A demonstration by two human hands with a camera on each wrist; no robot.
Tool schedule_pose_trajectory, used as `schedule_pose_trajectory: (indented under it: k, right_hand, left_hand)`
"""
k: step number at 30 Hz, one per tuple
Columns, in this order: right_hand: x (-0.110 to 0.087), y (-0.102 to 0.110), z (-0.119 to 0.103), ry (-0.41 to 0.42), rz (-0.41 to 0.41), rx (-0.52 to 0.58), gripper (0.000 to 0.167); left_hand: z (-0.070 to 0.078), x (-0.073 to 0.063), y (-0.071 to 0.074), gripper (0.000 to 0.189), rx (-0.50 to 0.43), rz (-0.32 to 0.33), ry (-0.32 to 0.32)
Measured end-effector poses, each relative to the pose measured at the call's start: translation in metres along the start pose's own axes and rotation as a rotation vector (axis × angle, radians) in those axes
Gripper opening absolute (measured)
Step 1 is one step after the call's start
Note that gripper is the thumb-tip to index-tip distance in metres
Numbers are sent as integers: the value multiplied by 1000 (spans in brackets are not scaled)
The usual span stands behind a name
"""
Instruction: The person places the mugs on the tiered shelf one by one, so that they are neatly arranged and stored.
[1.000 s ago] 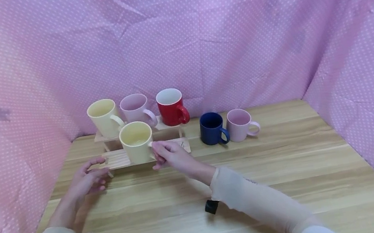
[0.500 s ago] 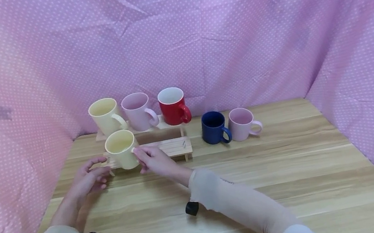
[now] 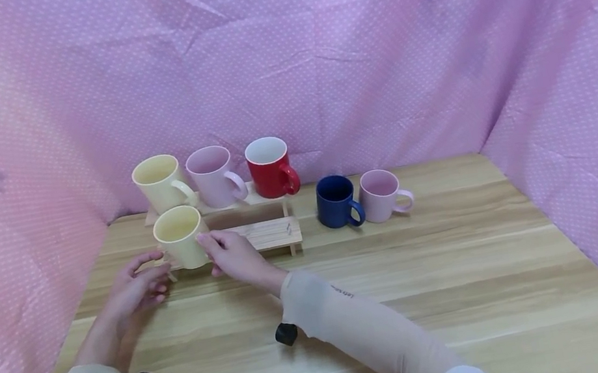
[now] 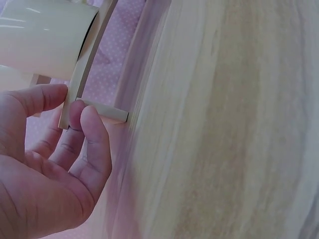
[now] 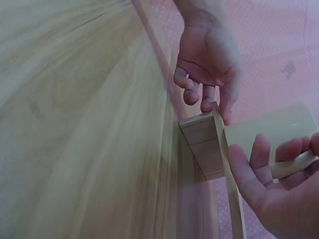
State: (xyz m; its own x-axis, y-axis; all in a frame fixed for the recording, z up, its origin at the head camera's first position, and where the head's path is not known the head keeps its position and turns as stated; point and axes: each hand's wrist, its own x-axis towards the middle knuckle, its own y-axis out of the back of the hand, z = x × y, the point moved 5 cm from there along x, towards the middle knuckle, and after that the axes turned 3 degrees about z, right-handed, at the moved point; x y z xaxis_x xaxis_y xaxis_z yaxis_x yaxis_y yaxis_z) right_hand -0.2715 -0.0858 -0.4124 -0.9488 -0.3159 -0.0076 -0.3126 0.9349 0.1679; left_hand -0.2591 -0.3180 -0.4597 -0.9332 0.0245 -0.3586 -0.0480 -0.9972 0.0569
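Note:
My right hand (image 3: pixel 236 256) pinches the handle of a pale yellow mug (image 3: pixel 182 239) at the left end of the lower step of a two-tier wooden rack (image 3: pixel 271 234). The mug is upright, its base right at the board. My left hand (image 3: pixel 135 290) grips that step's left end. In the left wrist view, thumb and fingers of the left hand (image 4: pixel 60 174) lie on either side of the board's edge, beside the mug (image 4: pixel 45 42). The right wrist view has the right hand's fingers (image 5: pixel 261 154) curled at the mug's handle.
On the upper step stand another pale yellow mug (image 3: pixel 159 187), a pink mug (image 3: pixel 212 178) and a red mug (image 3: pixel 271 174) with a white inside. Right of the rack, a navy mug (image 3: pixel 335 203) and a second pink mug (image 3: pixel 380 197) sit on the wooden table (image 3: pixel 411 286). Pink dotted cloth hangs behind.
The right hand has carried the yellow mug leftward along the lower step, from its middle to its left end. My left hand keeps its place at the rack's end.

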Motion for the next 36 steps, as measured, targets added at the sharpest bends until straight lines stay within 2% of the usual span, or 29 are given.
schedule_pose_trajectory:
  k: [4, 14, 27, 36]
  right_hand:
    - [-1, 0, -2, 10, -12, 20, 50]
    - [-1, -4, -1, 10, -22, 33, 49]
    - [-2, 1, -2, 1, -18, 18, 46]
    - [-2, 0, -7, 3, -19, -22, 43]
  left_hand:
    - [0, 1, 0, 33, -17, 17, 9]
    - [-2, -1, 0, 32, 49, 56, -11]
    - [-4, 2, -5, 34, 25, 46, 27]
    - [-1, 0, -3, 33, 57, 49, 13]
